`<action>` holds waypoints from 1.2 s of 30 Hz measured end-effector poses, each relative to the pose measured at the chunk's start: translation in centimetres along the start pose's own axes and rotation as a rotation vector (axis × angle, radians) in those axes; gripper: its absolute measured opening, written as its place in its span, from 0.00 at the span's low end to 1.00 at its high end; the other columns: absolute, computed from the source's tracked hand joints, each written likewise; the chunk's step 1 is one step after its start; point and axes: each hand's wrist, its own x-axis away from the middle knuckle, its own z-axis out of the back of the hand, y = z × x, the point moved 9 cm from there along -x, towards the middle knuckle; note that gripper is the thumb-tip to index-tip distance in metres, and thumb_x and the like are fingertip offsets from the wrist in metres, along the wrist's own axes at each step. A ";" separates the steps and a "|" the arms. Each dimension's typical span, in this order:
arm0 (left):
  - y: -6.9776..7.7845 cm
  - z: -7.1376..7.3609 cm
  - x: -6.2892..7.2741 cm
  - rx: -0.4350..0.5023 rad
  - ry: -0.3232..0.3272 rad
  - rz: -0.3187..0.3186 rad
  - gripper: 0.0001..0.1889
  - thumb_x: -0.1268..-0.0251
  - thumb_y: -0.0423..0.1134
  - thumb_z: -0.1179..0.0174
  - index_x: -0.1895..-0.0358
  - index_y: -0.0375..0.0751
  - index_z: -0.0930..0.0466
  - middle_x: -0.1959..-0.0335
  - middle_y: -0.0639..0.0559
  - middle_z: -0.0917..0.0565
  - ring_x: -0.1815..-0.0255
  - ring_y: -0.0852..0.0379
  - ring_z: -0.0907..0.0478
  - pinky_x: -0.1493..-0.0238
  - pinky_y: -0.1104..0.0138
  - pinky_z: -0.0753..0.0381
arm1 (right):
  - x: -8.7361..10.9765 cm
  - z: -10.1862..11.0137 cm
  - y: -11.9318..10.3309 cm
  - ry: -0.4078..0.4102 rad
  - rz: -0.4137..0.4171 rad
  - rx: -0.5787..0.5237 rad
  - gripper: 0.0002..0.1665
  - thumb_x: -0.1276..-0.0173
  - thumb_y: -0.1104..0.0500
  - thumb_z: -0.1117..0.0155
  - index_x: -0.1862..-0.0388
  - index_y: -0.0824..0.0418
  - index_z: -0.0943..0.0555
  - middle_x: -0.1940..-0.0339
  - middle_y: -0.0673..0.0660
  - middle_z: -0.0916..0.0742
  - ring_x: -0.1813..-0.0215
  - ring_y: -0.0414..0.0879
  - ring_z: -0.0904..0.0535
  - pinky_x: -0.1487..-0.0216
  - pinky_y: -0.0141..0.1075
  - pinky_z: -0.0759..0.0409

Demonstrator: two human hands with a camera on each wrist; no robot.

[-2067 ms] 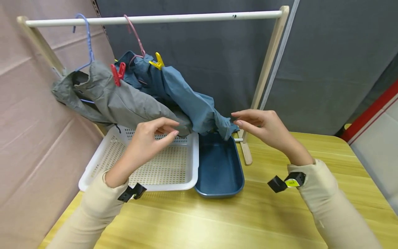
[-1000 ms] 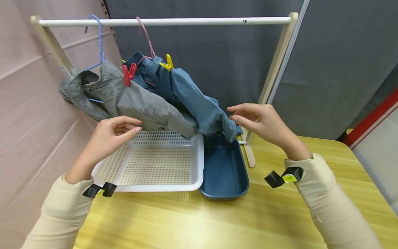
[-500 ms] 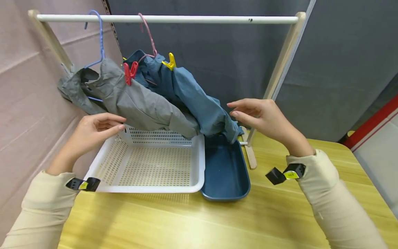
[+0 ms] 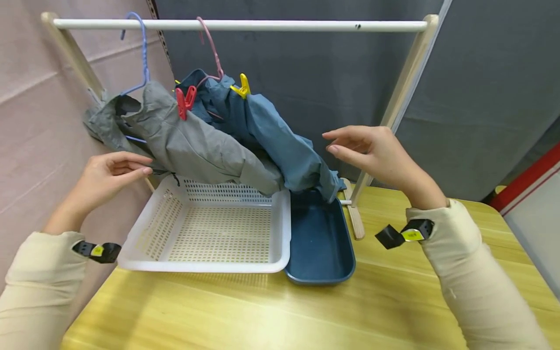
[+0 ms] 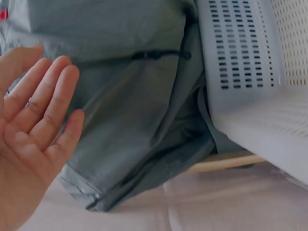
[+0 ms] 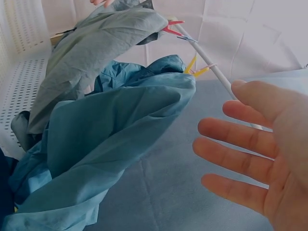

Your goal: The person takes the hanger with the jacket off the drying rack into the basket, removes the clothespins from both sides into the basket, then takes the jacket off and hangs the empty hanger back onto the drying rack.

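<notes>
Head view: left hand (image 4: 104,177), fingers loosely extended, near the grey garment (image 4: 197,146) on a blue hanger (image 4: 145,53); right hand (image 4: 374,151), fingers relaxed and apart, near the blue garment (image 4: 275,131) on a pink hanger (image 4: 215,51)

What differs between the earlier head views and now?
The left hand has moved left, from over the white basket to beyond its left side. The right hand has risen slightly beside the blue garment. Neither visibly took hold of or let go of anything. Both the grey garment and dark blue tray stayed put.
</notes>
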 end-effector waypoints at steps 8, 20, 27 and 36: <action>-1.6 2.1 -1.2 0.009 0.080 0.049 0.09 0.45 0.26 0.39 0.63 0.41 0.16 0.76 0.68 0.18 0.73 0.73 0.21 0.70 0.83 0.27 | -1.1 -0.1 -0.1 -0.015 0.019 -0.001 0.16 0.36 0.63 0.40 0.48 0.60 0.20 0.59 0.51 0.15 0.62 0.35 0.20 0.60 0.27 0.23; -2.9 4.6 -1.7 -0.021 0.091 0.147 0.14 0.45 0.28 0.38 0.70 0.57 0.16 0.78 0.71 0.18 0.74 0.76 0.23 0.72 0.84 0.29 | -2.4 -0.2 0.1 -0.028 0.023 -0.016 0.16 0.36 0.63 0.39 0.49 0.62 0.20 0.59 0.51 0.15 0.62 0.35 0.20 0.62 0.28 0.23; -4.0 5.9 -1.4 -0.019 0.064 0.165 0.19 0.46 0.23 0.40 0.72 0.60 0.17 0.78 0.72 0.19 0.74 0.76 0.23 0.71 0.84 0.28 | -2.8 -0.3 -0.1 -0.027 0.029 0.000 0.16 0.36 0.62 0.39 0.49 0.61 0.20 0.62 0.51 0.15 0.65 0.35 0.20 0.64 0.27 0.24; -6.2 8.6 -2.0 -0.071 0.115 0.239 0.17 0.42 0.31 0.40 0.74 0.66 0.20 0.80 0.74 0.20 0.75 0.80 0.25 0.73 0.85 0.31 | -3.3 -0.5 -0.3 -0.034 0.029 0.004 0.16 0.36 0.62 0.39 0.49 0.61 0.20 0.64 0.51 0.14 0.67 0.37 0.20 0.65 0.29 0.23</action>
